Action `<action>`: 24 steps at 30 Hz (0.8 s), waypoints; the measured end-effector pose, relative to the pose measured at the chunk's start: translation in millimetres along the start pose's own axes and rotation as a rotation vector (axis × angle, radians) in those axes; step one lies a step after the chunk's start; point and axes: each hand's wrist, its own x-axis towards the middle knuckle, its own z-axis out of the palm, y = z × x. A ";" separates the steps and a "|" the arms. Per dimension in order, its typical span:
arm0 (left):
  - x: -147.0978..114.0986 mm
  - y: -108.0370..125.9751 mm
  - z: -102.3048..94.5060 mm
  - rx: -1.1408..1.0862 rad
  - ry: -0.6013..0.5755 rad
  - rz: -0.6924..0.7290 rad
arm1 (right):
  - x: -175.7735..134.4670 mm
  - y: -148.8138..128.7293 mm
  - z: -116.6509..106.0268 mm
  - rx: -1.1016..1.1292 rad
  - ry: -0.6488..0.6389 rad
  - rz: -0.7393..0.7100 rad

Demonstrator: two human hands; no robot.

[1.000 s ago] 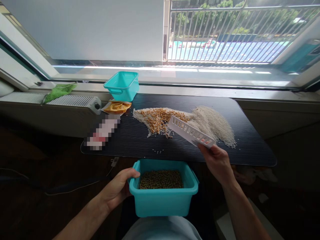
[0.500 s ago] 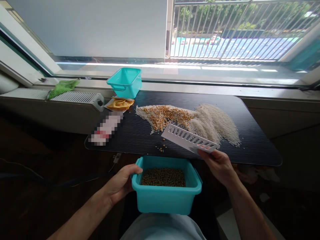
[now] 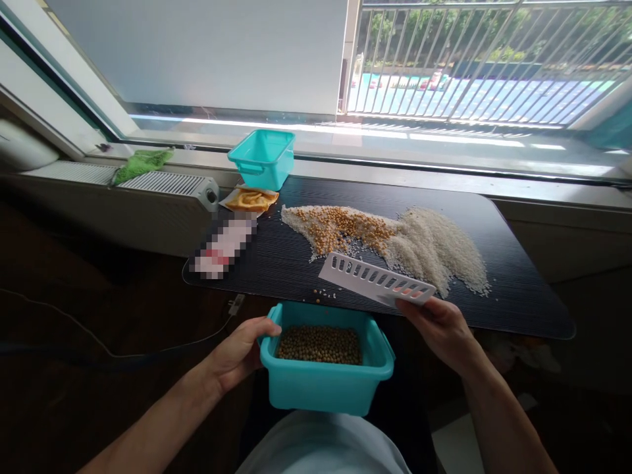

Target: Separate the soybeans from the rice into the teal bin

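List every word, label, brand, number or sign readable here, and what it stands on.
None can be read.
Pixelated patch on the table: any print is too blurred.
Held tub: no lettering visible.
White slotted piece: no lettering visible.

Pale blue-grey fabric top (image 3: 323, 449) covering torso, looking plain and smooth, curving in rounded dome. Bare left hand (image 3: 241, 351) and bare right hand (image 3: 442, 329) showing uncovered fingers and wrists. Bare left forearm (image 3: 165, 409) and bare right forearm (image 3: 501, 411) widening from wrist toward elbow. Legwear blending into shadow, colour and cut being too dim to tell.
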 end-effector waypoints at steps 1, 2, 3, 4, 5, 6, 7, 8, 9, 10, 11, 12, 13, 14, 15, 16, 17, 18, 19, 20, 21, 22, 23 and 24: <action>0.3 -0.1 -0.5 0.005 0.003 0.010 | -1.4 -1.7 -0.8 0.003 0.007 0.005; 0.4 -0.2 -0.6 0.009 0.007 0.018 | -3.1 -3.1 -1.3 0.010 0.007 0.010; 0.6 -0.4 -0.6 0.012 0.010 0.023 | -5.0 -4.3 -1.3 0.020 -0.003 0.015; 0.6 -0.6 -0.3 0.013 0.010 0.023 | -6.9 -5.1 -0.6 0.033 -0.020 0.018; 0.7 -0.7 0.1 0.015 0.011 0.024 | -8.6 -5.6 1.0 0.046 -0.042 0.019; 0.8 -0.8 0.5 0.016 0.012 0.023 | -9.8 -5.6 3.4 0.056 -0.066 0.021; 0.9 -0.9 0.8 0.016 0.015 0.023 | -10.2 -5.1 6.3 0.060 -0.092 0.024; 1.0 -1.0 1.0 0.016 0.020 0.023 | -9.8 -3.8 9.4 0.061 -0.117 0.028; 1.2 -1.0 1.1 0.016 0.026 0.024 | -8.4 -1.8 12.0 0.058 -0.137 0.032; 1.3 -1.1 1.1 0.016 0.031 0.025 | -6.2 1.1 13.7 0.055 -0.143 0.035; 1.4 -1.2 1.1 0.015 0.035 0.027 | -3.4 4.7 14.1 0.054 -0.132 0.037; 1.5 -1.3 1.0 0.015 0.039 0.028 | -0.3 8.6 12.9 0.055 -0.101 0.041; 1.5 -1.5 0.9 0.015 0.042 0.030 | 2.7 12.4 10.5 0.055 -0.049 0.047; 1.5 -1.7 0.9 0.014 0.044 0.031 | 5.2 15.7 7.0 0.056 0.015 0.058; 1.4 -1.8 1.0 0.014 0.045 0.032 | 7.1 17.9 3.3 0.056 0.080 0.072; 1.3 -1.9 1.2 0.014 0.047 0.032 | 7.9 18.5 0.0 0.055 0.135 0.085; 1.1 -1.8 1.5 0.015 0.049 0.032 | 7.8 17.5 -2.0 0.055 0.168 0.094; 0.9 -1.6 2.0 0.015 0.051 0.032 | 6.7 14.7 -2.1 0.060 0.175 0.095; 0.5 -1.2 2.5 0.015 0.053 0.032 | 4.9 10.4 -0.1 0.070 0.151 0.088; 0.1 -0.7 3.2 0.016 0.055 0.032 | 2.8 5.0 4.0 0.083 0.101 0.076; -0.5 -0.1 4.0 0.018 0.056 0.031 | 0.7 -0.8 10.0 0.099 0.035 0.061; -1.1 0.5 4.9 0.020 0.053 0.029 | -1.0 -6.4 17.1 0.112 -0.048 0.052; -1.6 1.1 5.6 0.020 0.047 0.025 | -2.1 -11.1 24.7 0.121 -0.115 0.048; -2.1 1.5 6.3 0.020 0.040 0.021 | -2.6 -14.4 31.9 0.120 -0.161 0.049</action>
